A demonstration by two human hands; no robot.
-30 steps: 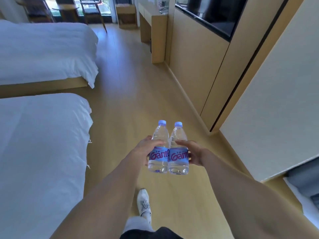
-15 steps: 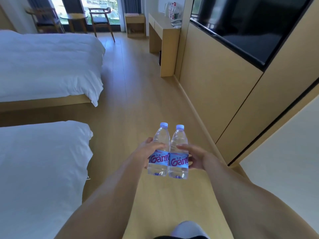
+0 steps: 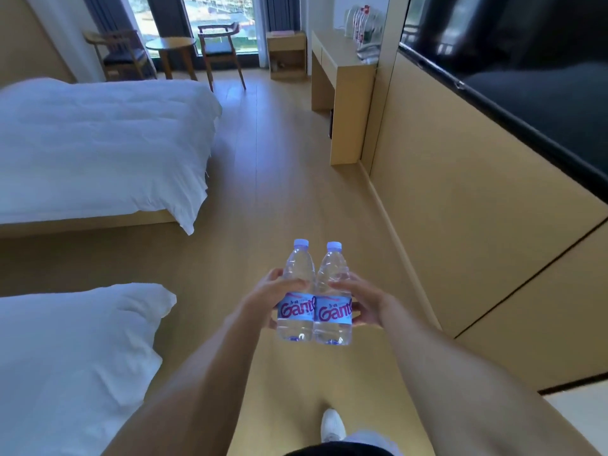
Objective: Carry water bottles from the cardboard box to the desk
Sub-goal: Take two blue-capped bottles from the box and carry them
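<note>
While you walked down the aisle between the beds and the wall panelling, you held two water bottles upright and side by side in front of you, their sides touching and their blue caps pointing up and slightly away from you. Your left hand (image 3: 263, 299) gripped the left bottle (image 3: 296, 291), its fingers (image 3: 289, 285) curled round the clear body just above the label, and your right hand (image 3: 363, 304) held the right bottle (image 3: 333, 294) the same way, with its fingers (image 3: 342, 286) wrapped across the front. Neither hand was free. The desk (image 3: 342, 69) stood well ahead and to your right, against the wall beyond the dark screen (image 3: 526, 77), and its tabletop already carried what looked like a few bottles at the far end, too small to count. Because the desk lay on your right, the right bottle was probably the nearer one to set down first, while the left had to cross over or wait. Both long axes were vertical, so each could likely go down on its base without turning. One white bed (image 3: 98, 143) lay to your left ahead, and another bed (image 3: 65, 357) sat close by your left arm. The cardboard box was not in view.
</note>
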